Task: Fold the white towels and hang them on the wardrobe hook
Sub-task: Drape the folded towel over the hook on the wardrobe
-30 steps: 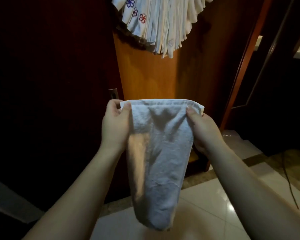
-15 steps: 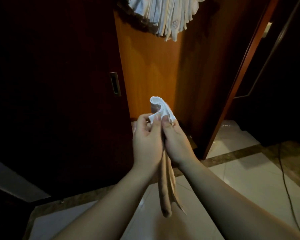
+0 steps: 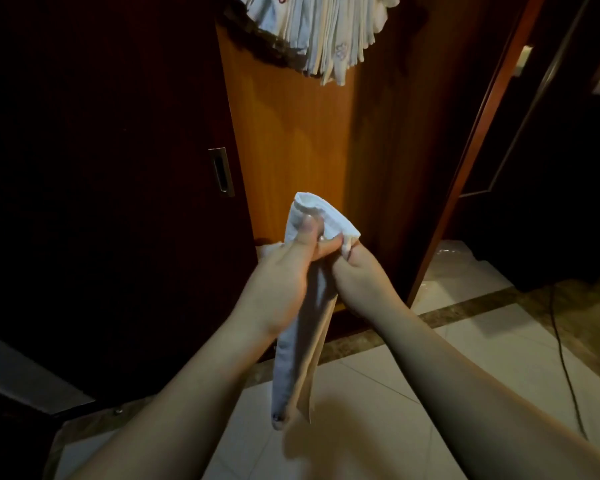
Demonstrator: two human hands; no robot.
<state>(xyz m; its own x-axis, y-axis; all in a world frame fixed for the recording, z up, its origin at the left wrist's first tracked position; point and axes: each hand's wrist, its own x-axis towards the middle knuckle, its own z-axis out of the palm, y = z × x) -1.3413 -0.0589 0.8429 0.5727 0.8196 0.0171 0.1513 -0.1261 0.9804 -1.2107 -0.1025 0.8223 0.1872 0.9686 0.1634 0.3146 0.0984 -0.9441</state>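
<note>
A white towel [image 3: 300,355], folded into a narrow strip, hangs down between my two hands in the middle of the view. Its top corner sticks up above my fingers. My left hand [image 3: 284,271] pinches the upper part, thumb pressed on the cloth. My right hand [image 3: 361,271] grips the same part from the right, touching the left hand. At the top, a bunch of folded white towels [image 3: 326,32] with small flower prints hangs against the orange wardrobe panel [image 3: 291,133]; the hook itself is hidden.
A dark sliding wardrobe door with a recessed metal handle [image 3: 220,171] stands at the left. A reddish door frame [image 3: 471,150] rises at the right. Pale floor tiles [image 3: 465,341] lie below, with a black cable [image 3: 565,358] across them at the right.
One second ago the towel was held spread wide by its top corners. My hands have come together, folding it lengthwise into a narrow hanging strip.
</note>
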